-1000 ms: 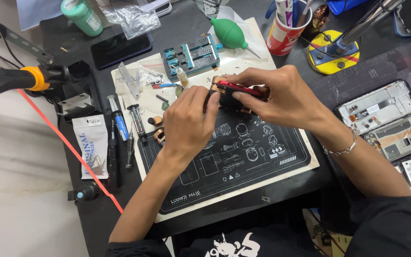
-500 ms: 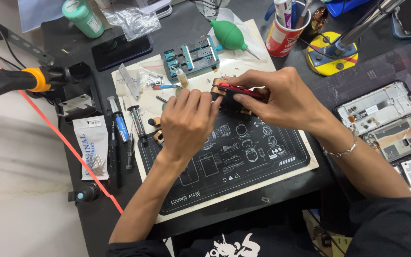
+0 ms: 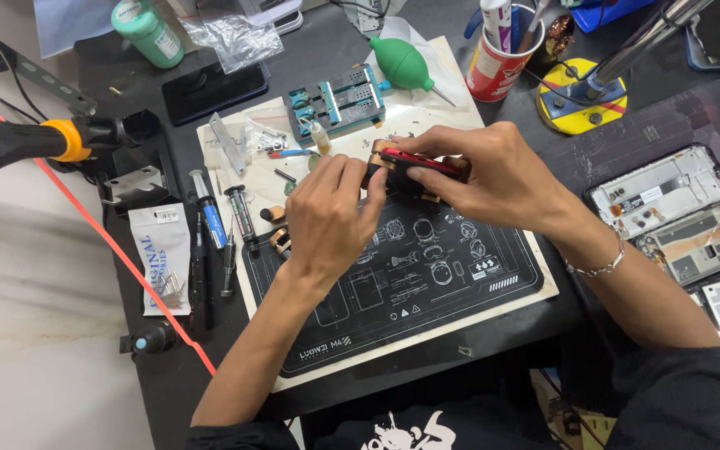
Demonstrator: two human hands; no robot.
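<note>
A red phone [image 3: 417, 163] lies on edge in a small copper-coloured clamp [image 3: 379, 157] at the far side of a black printed work mat [image 3: 427, 292]. My right hand [image 3: 493, 179] grips the phone from above and from the right. My left hand [image 3: 331, 218] rests on the mat with its fingertips against the phone's left end. Whether the left fingers pinch a small tool is hidden. A silver bracelet [image 3: 597, 265] circles my right wrist.
Left of the mat lie syringes [image 3: 208, 210], a small white packet [image 3: 162, 258] and a dark pen tool [image 3: 198, 275]. Behind stand a teal fixture [image 3: 335, 102], green air blower [image 3: 402, 62], red cup [image 3: 497, 62] and green bottle [image 3: 147, 32]. Opened phone bodies [image 3: 685, 217] lie right. A black-and-orange handle [image 3: 18, 142] sticks in left.
Both hands have shifted slightly up and left with the phone; my left fingertips have moved closer onto its left end.
</note>
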